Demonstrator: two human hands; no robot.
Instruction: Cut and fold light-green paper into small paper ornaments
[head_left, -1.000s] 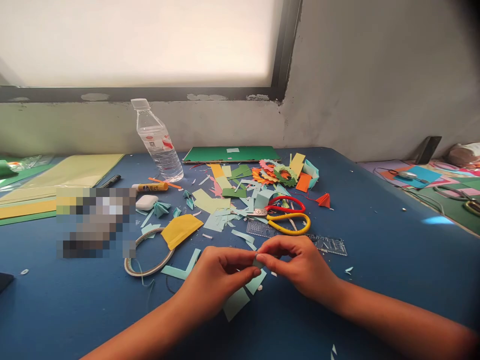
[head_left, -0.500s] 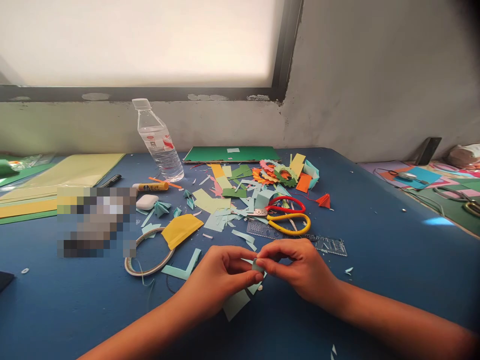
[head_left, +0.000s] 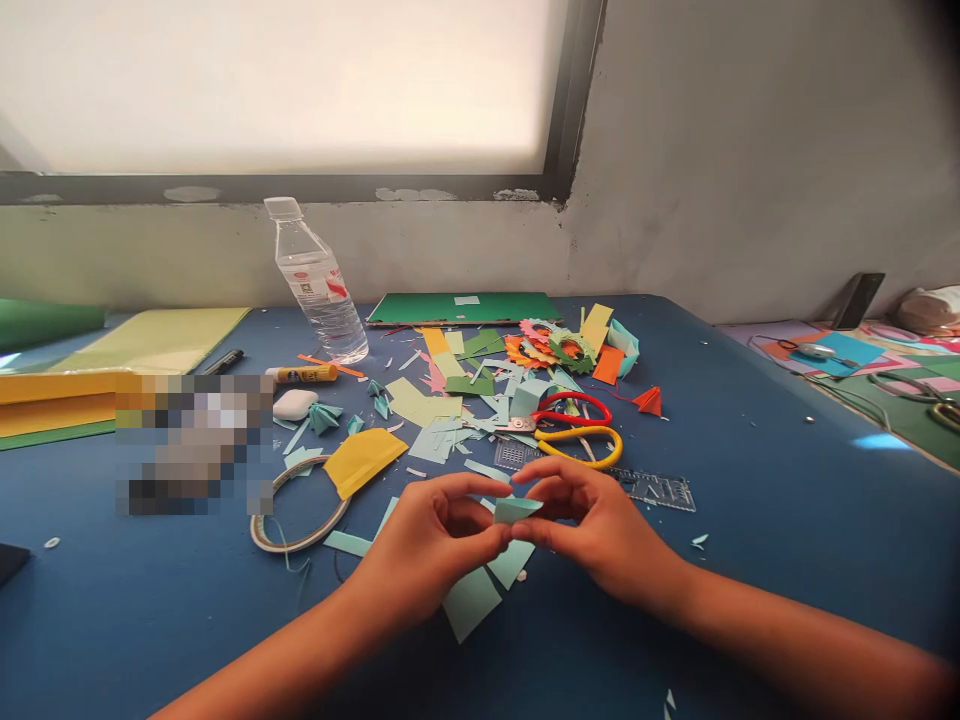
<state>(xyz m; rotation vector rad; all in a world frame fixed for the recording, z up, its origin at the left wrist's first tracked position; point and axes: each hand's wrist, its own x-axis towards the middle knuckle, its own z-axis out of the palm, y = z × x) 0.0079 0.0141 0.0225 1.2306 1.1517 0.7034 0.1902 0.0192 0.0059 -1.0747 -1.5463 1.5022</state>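
Between my fingertips I hold a small folded piece of light blue paper, its top fold slightly parted. My left hand grips it from the left, thumb below. My right hand pinches it from the right between thumb and fingers. Under the hands lie flat light blue paper pieces on the blue table. Just beyond are scissors with red and yellow handles and a clear stencil ruler, partly hidden by my right hand. Left of my left hand is a tape roll with a yellow paper piece on it.
A water bottle stands at the back, near a glue stick and a white case. Paper scraps cover the middle. Large coloured sheets lie left; a blurred-out patch is beside them.
My fingers have shifted on the folded paper, which now shows wider and more open between them. At the far left, the edges of the coloured sheets have lifted and moved.
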